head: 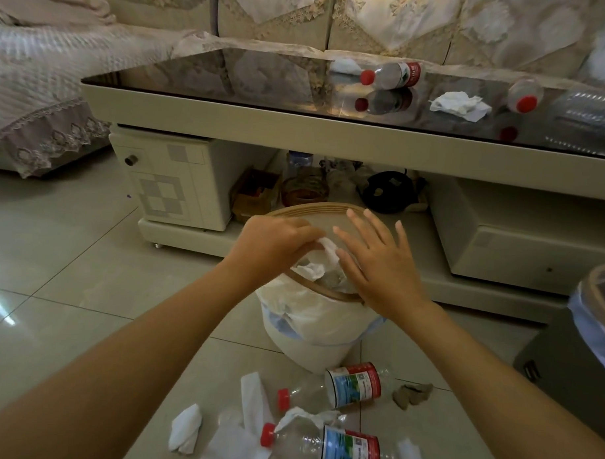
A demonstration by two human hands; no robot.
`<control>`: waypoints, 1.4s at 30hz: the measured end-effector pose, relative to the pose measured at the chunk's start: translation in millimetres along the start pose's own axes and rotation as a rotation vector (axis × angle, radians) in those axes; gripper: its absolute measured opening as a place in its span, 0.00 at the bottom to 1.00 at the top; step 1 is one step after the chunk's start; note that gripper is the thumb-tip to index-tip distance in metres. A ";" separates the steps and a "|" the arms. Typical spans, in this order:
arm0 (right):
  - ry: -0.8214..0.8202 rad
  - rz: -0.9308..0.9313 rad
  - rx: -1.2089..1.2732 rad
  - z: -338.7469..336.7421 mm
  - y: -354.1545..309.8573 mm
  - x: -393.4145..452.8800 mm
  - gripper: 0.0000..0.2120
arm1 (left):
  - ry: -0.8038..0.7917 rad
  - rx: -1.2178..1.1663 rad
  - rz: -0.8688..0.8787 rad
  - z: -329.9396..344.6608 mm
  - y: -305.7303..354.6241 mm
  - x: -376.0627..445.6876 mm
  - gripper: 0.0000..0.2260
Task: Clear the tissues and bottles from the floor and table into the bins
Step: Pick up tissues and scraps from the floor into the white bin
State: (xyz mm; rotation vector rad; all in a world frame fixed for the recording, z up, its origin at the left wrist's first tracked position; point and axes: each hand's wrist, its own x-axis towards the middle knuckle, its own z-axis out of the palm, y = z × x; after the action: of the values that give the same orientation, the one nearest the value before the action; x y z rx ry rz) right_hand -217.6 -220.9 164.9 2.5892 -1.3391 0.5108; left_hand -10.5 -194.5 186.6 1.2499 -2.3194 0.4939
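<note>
My left hand (276,244) pinches a white tissue (329,249) over the mouth of a white bin (311,332) with a tan rim and a plastic liner. More tissue lies inside the bin. My right hand (379,263) hovers flat over the bin, fingers spread, holding nothing. On the floor in front lie two clear bottles with red caps (336,388) (324,448) and several crumpled tissues (186,428). On the glass table top (231,75) lie two more bottles (394,74) (523,94) and tissues (459,106).
A second bin (596,308) with a blue liner stands at the right edge. A brown scrap (412,394) lies on the tiles. The table's lower shelf holds clutter (309,188). A sofa (42,83) runs behind and to the left.
</note>
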 end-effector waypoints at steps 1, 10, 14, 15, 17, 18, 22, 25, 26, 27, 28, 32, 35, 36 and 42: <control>-0.002 0.013 -0.005 0.1 -0.2 -0.1 0.26 | -0.057 0.054 -0.033 3.2 0.1 4.8 0.14; -0.085 0.071 0.032 -3.8 -1.0 -9.1 0.30 | -0.365 0.130 -0.229 21.8 18.9 -3.6 0.28; -0.021 0.035 0.091 -12.7 -12.9 -22.8 0.28 | -0.200 0.021 -0.268 3.8 34.1 -28.5 0.27; 0.012 0.014 0.116 -14.9 -19.3 -28.3 0.26 | -0.159 -0.025 -0.281 -1.0 38.8 -38.6 0.25; 0.085 -0.043 0.186 -17.5 -37.8 -41.9 0.24 | -0.145 -0.074 -0.294 -8.0 49.4 -63.8 0.25; 0.111 -0.076 0.222 -16.7 -49.6 -49.7 0.23 | -0.155 -0.076 -0.291 -9.6 54.5 -78.6 0.26; 0.086 -0.215 0.289 2.8 -98.0 -83.4 0.23 | -0.237 -0.097 -0.347 -7.4 68.6 -149.0 0.27; -0.030 -0.266 0.281 31.1 -123.2 -108.7 0.24 | -0.377 -0.082 -0.454 3.0 74.8 -208.3 0.27; -0.074 -0.274 0.275 41.0 -129.1 -116.2 0.25 | -0.434 -0.076 -0.482 7.4 76.3 -224.6 0.28; -0.121 -0.287 0.264 51.7 -133.7 -123.4 0.25 | -0.488 -0.071 -0.501 11.2 78.2 -238.4 0.29; -0.167 -0.304 0.249 62.1 -137.2 -130.0 0.26 | -0.538 -0.074 -0.519 15.4 80.5 -250.3 0.31; -0.374 -0.346 0.166 101.2 -145.5 -147.3 0.29 | -0.745 -0.136 -0.643 31.7 89.1 -287.5 0.43; -0.590 -0.336 0.103 125.5 -148.8 -149.0 0.36 | -0.882 -0.112 -0.730 48.5 93.0 -309.0 0.50; -0.652 -0.334 0.086 133.5 -148.8 -147.8 0.38 | -0.930 -0.104 -0.768 54.1 93.1 -314.1 0.53; -0.831 -0.294 0.031 168.3 -151.8 -137.7 0.55 | -1.029 -0.119 -0.872 81.0 91.1 -327.4 0.60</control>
State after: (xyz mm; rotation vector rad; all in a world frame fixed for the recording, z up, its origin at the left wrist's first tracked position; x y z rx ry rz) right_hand -130.6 -82.1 -43.7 3.0712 -1.0572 -0.6693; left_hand 52.7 35.4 -68.6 2.6214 -2.0255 -0.7344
